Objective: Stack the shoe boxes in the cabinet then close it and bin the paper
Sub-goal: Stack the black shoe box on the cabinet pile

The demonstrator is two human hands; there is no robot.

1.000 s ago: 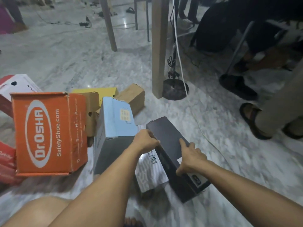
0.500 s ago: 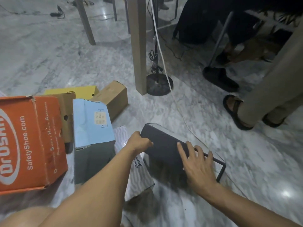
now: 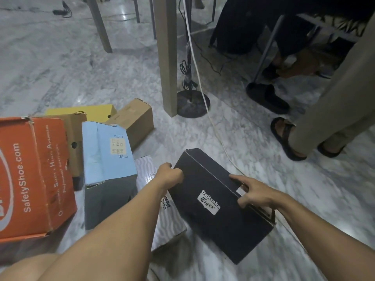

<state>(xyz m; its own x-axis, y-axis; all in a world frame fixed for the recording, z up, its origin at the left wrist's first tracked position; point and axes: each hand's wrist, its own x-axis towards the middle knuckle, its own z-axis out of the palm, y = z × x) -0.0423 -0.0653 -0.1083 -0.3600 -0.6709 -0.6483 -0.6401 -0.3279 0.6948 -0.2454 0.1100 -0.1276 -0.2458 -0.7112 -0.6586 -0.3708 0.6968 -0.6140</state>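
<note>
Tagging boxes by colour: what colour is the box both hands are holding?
Black box, with a white logo label on its side; seen in the head view.

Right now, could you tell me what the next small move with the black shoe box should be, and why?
Probably lift the black Onitsuka Tiger box clear: the left hand and right hand already grip opposite ends, and it leans on the white patterned box.

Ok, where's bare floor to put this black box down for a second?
Bare marble lies right of the black box, bordered by the white cable and the sandalled feet. More open floor beyond the brown box. Left is crowded: white, blue and orange boxes pack together.
</note>
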